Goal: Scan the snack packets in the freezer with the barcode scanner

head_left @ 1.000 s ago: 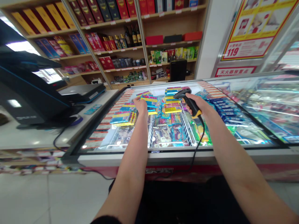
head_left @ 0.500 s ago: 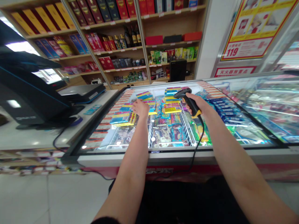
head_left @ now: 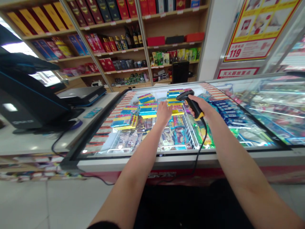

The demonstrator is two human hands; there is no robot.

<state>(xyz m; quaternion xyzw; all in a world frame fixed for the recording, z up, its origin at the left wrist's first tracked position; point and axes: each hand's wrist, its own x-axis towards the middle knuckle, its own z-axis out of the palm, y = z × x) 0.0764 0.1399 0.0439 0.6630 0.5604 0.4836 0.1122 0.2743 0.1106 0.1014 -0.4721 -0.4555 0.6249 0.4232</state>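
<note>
My right hand (head_left: pixel 202 105) grips a black and yellow barcode scanner (head_left: pixel 194 107), its head pointing left above the freezer's glass top. A cable hangs from its handle. My left hand (head_left: pixel 164 112) hovers between two groups of blue and yellow packs, fingers apart, with nothing visible in it. Just left of it lies a middle stack of packs (head_left: pixel 147 109); further left sits another stack (head_left: pixel 122 121). A right-hand stack (head_left: pixel 178 111) lies between my left hand and the scanner, partly hidden by my fingers.
Under the glass, the chest freezer (head_left: pixel 186 161) holds wire baskets of wrapped ice creams. On the left counter (head_left: pixel 100 109) stand a dark checkout terminal (head_left: pixel 30 95) and a flat black device (head_left: pixel 82 94). Shelves of boxes and bottles (head_left: pixel 124 41) line the back.
My left hand has moved right, off the middle stack toward the right-hand stack, uncovering the middle packs. My right hand and the scanner stay almost in place.
</note>
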